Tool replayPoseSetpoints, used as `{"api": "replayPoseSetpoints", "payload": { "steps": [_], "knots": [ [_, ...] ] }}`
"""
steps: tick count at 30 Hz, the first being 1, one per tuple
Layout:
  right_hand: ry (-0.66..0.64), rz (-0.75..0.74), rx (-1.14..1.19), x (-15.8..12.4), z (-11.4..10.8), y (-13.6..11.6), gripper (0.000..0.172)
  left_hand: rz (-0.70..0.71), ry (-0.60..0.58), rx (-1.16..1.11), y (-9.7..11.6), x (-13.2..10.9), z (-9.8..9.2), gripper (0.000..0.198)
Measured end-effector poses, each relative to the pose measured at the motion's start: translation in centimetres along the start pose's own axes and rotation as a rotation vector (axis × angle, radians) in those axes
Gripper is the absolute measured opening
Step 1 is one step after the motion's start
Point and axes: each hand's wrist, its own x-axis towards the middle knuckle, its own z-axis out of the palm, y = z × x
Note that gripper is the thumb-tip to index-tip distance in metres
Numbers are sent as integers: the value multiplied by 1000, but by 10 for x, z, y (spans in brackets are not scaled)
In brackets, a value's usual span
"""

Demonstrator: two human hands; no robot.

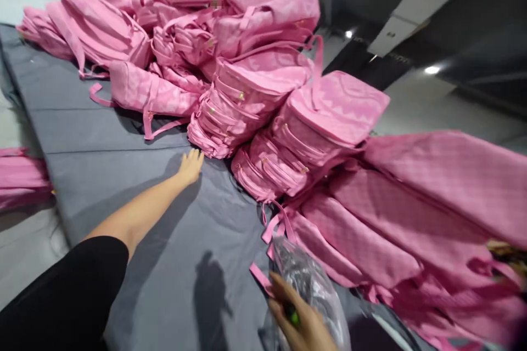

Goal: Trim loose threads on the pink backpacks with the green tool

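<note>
Left hand (191, 167): arm outstretched, palm down above the grey surface (164, 296), fingers extended and pinching nothing. Contact with the surface cannot be confirmed.

Right hand (303, 319): fingers curled around a small black-and-green object (292, 315); the object's type cannot be determined. A clear plastic bag (297, 260) lies directly beside and beyond this hand; whether the hand also grips it cannot be told. A pink strap end (259, 274) projects just beyond the fingertips.

Location of pink backpacks: one stack (239, 107) stands immediately beyond the left fingertips, pocket side facing the hand. A second stack (304, 137) adjoins it, between the two hands' reach and farther out. A row of tilted backpacks (370, 222) extends to the right of the right hand. One backpack (144, 90) lies flat, beyond and left of the left hand, its straps trailing on the surface.
</note>
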Motion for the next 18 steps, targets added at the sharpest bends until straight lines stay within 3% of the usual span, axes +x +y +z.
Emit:
{"api": "replayPoseSetpoints", "payload": {
  "steps": [2,4,8,11,14,16,18],
  "knots": [
    [-37,-105,-158,88,6,-27,59,58,5,-17,-11,39,17,60],
    [8,-231,-293,169,13,-58,59,102,4,-28,-14,76,32,58],
    [312,-459,-438,294,17,-123,69,99,-22,-19,-19,118,54,39],
    [500,-519,-624,352,-3,-171,76,114,-20,-5,-28,122,59,36],
    [692,-442,-765,390,-37,-211,79,115,-3,2,-37,121,58,38],
    [744,-400,-840,412,-56,-228,76,110,-14,-3,-40,125,57,33],
    [697,-378,-877,433,-64,-234,73,100,-46,-14,-41,132,56,32]
  ]
}}
